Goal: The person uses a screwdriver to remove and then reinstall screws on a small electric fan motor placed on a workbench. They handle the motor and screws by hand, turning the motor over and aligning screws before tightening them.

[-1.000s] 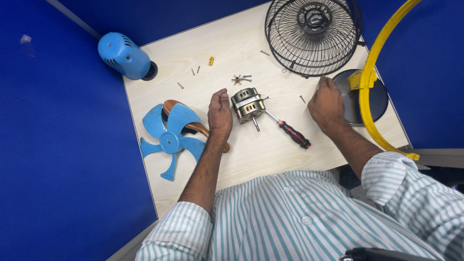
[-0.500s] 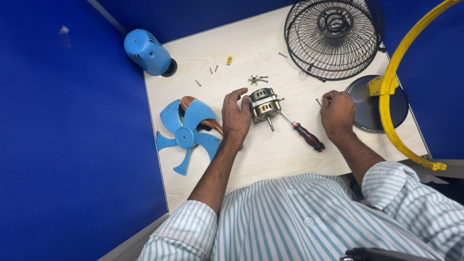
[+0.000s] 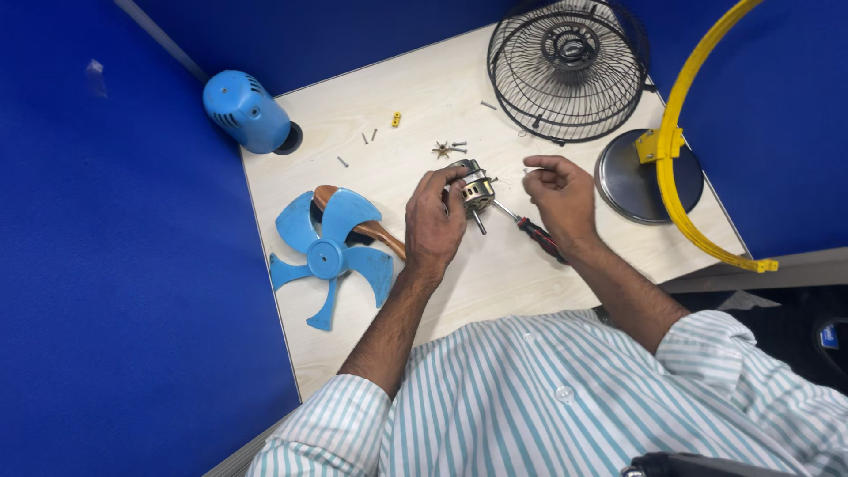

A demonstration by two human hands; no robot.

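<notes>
Head view only: the left hand (image 3: 433,221) sits on the pale wooden surface (image 3: 415,97), fingers curled and clamped on the small metal fan motor (image 3: 475,187), which rests mid-surface with its shaft pointing toward the near side. The right hand (image 3: 558,196) hovers just right of the motor, thumb and forefinger pinched together on what looks like a small screw (image 3: 528,170), too tiny to be sure. A screwdriver (image 3: 534,231) with red-black handle lies on the surface between the two hands, partly under the right wrist. Left of the left hand lies a blue fan blade (image 3: 329,256), overlapping a brown wooden-handled tool (image 3: 378,233). At the far left a blue motor housing (image 3: 245,111) lies at the surface edge. Loose screws (image 3: 367,139) and a small yellow piece (image 3: 397,118) are scattered far of the motor, with a small star-shaped metal part (image 3: 442,150) just beyond it. At the far right sits a black wire fan guard (image 3: 565,75), and beside it a round grey base (image 3: 629,181) with a yellow curved frame (image 3: 676,150) over it. A striped shirt sleeve (image 3: 760,389) fills the near side.
</notes>
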